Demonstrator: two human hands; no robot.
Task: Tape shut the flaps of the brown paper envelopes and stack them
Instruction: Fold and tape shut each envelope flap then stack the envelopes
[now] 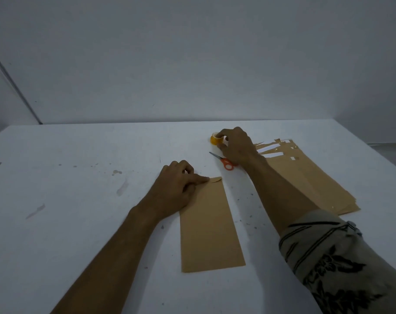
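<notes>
Left hand [177, 180] flat on envelope [209, 227], right hand [235, 143] around tape roll [215, 139] beside scissors [224, 161].

Table [68, 223] left lies open; scissors [225, 163] and envelope stack [305, 177] crowd right.

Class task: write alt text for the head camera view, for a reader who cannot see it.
A person's left hand presses the folded flap of a brown envelope on a white table, while the right hand grips a yellow tape roll farther back. Orange-handled scissors lie beside the right wrist, and a stack of brown envelopes sits to the right.
</notes>
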